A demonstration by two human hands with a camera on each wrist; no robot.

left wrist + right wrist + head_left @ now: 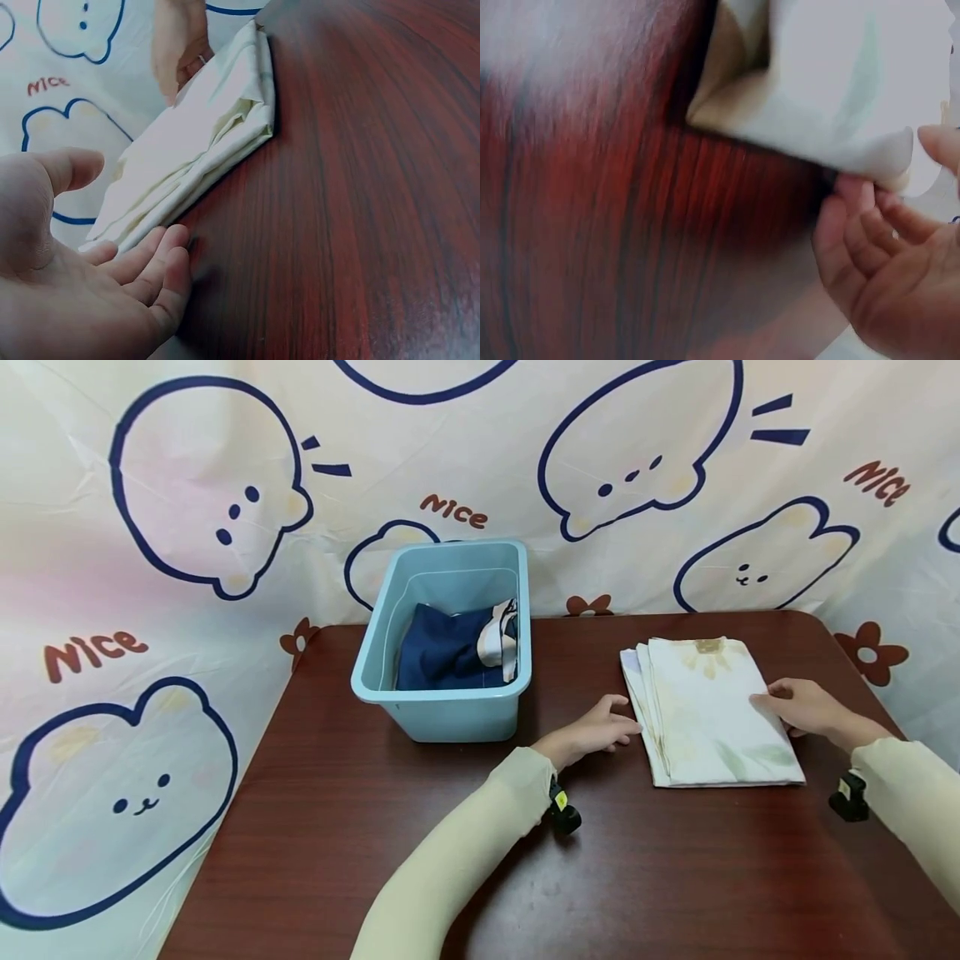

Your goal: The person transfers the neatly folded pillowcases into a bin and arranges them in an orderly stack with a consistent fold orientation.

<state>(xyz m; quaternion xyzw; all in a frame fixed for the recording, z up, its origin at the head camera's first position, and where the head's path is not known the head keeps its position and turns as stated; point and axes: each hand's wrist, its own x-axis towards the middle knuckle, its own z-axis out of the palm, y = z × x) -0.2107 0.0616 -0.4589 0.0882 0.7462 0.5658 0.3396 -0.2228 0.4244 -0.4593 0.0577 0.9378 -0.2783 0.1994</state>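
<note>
A folded white cloth (712,718) with a pale flower and green leaf print lies on the table, its layers showing along the left side. At its right edge, my right hand (810,706) holds the cloth, thumb over the top and fingers tucked beneath, as the right wrist view also shows. My left hand (596,727) is at the opposite edge with loose, parted fingers. In the left wrist view, the left fingertips (176,236) are close against the layered edge, and the thumb stands away from the cloth.
A light blue plastic bin (450,714) stands left of the cloth, with dark blue fabric (442,647) and a patterned white piece (497,639) inside. The dark reddish-brown wooden table (337,843) meets a cartoon-printed curtain (450,452) at the back and sides.
</note>
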